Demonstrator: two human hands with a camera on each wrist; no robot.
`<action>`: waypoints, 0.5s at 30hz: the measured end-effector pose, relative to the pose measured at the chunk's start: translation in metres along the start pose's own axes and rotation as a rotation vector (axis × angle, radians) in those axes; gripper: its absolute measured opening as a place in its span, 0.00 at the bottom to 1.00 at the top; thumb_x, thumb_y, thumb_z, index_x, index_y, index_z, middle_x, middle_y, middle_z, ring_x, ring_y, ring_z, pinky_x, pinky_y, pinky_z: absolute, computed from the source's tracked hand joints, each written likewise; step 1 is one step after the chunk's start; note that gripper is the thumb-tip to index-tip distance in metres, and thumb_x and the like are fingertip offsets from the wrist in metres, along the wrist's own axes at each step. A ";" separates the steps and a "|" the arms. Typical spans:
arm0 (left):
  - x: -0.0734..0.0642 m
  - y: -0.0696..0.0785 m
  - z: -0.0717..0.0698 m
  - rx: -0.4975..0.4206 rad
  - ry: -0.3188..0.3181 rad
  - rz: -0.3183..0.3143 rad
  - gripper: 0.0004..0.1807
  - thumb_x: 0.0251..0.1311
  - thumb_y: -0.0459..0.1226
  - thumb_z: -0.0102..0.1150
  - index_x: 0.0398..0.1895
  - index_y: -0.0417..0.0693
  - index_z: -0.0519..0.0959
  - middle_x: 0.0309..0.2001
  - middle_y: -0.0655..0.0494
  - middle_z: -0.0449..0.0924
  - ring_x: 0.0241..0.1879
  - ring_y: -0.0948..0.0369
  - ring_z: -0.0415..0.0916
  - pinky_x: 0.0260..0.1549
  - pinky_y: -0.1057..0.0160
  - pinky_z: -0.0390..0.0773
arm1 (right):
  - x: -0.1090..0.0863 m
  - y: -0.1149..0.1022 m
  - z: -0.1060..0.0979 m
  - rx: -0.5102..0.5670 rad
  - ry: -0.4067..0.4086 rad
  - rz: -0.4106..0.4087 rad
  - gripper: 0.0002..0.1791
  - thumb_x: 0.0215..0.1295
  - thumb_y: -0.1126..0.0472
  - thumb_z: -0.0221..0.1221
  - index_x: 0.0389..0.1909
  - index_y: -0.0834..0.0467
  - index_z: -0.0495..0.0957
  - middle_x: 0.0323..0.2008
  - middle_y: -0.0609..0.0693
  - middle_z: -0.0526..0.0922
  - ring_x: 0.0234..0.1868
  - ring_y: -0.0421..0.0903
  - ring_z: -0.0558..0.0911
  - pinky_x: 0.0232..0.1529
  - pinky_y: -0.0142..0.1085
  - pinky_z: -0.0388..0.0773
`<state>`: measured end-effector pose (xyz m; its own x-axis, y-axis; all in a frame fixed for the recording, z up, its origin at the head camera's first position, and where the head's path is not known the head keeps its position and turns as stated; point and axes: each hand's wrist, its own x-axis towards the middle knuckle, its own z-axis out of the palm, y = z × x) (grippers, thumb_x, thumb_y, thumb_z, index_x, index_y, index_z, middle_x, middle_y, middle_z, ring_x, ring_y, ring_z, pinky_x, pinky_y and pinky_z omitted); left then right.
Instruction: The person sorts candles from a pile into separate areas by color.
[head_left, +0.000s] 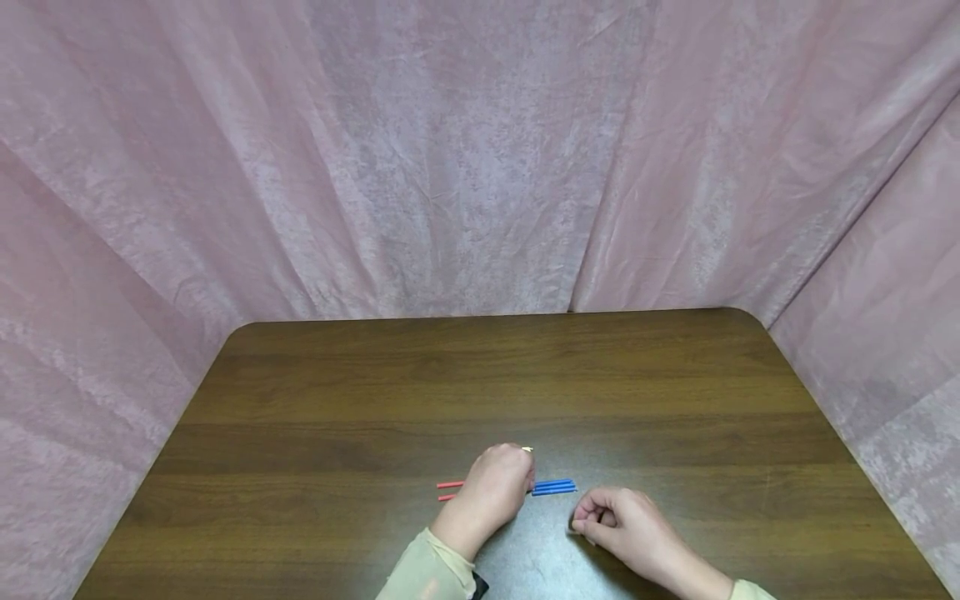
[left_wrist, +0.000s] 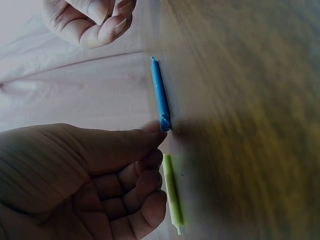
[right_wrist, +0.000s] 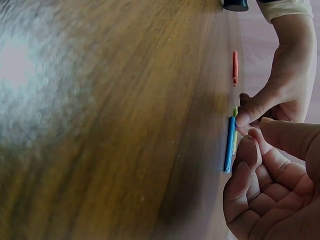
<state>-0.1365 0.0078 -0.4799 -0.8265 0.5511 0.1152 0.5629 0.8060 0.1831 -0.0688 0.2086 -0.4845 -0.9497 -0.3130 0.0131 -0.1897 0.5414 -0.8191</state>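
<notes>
Several thin blue candles (head_left: 553,487) lie side by side on the brown table. My left hand (head_left: 495,479) is over their left end; its thumb and forefinger pinch the end of a blue candle (left_wrist: 160,92) in the left wrist view. A yellow candle (left_wrist: 172,192) lies near its other fingers, which are curled. To the left of that hand, red candles (head_left: 451,484) stick out, partly hidden behind it. My right hand (head_left: 618,525) hovers just right of the blue candles, fingers loosely curled, with nothing seen held in it.
The wood-grain table (head_left: 337,400) has rounded far corners. Pink curtains (head_left: 450,167) hang behind it and along both sides. A black band (head_left: 480,586) shows at the left sleeve.
</notes>
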 end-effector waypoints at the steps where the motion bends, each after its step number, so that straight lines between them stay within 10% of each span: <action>1: 0.000 0.000 0.000 0.000 -0.001 -0.001 0.17 0.45 0.35 0.69 0.11 0.55 0.70 0.17 0.62 0.70 0.21 0.59 0.74 0.23 0.61 0.73 | 0.000 0.000 0.000 0.001 0.001 0.001 0.06 0.59 0.59 0.67 0.25 0.50 0.79 0.20 0.37 0.76 0.19 0.28 0.71 0.21 0.28 0.70; 15: -0.006 0.001 -0.005 -0.028 0.049 -0.002 0.14 0.53 0.38 0.65 0.13 0.54 0.73 0.20 0.60 0.73 0.24 0.58 0.75 0.26 0.59 0.73 | 0.000 -0.001 -0.003 -0.004 0.026 0.000 0.05 0.60 0.61 0.66 0.26 0.51 0.80 0.20 0.37 0.76 0.19 0.29 0.71 0.20 0.29 0.69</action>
<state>-0.1313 0.0039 -0.4753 -0.8273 0.5379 0.1621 0.5616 0.8003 0.2102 -0.0692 0.2103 -0.4821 -0.9559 -0.2922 0.0282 -0.1906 0.5445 -0.8168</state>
